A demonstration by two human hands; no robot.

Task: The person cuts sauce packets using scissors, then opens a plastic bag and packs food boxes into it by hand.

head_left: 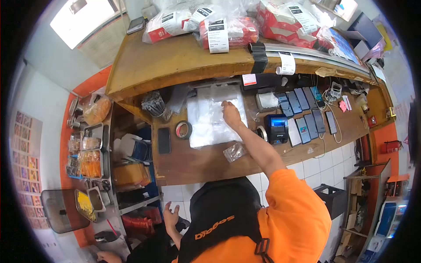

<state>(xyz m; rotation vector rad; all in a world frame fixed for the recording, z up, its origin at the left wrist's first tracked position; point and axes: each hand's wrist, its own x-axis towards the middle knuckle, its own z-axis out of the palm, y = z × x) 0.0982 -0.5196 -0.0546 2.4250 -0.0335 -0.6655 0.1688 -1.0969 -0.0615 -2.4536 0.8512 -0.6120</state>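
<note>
My right hand [231, 115] reaches over the counter to a stack of clear plastic bags [201, 125]. Its fingers are curled together at the upper part of the stack, closed on a plastic bag. My left hand [171, 216] hangs below the counter's front edge, at the left of my black apron [226, 201], fingers apart and holding nothing. Left of the bags lie a roll of tape [183, 129] and a dark phone [164, 140]. A crumpled clear plastic piece [235, 151] rests by my right forearm.
A small black printer [277, 129] and several phones [303, 130] with cables occupy the right side. Packed bags with receipts [218, 35] stand on the upper shelf [175, 57]. Trays of food [90, 164] are at left. Another person's hand [108, 257] shows at lower left.
</note>
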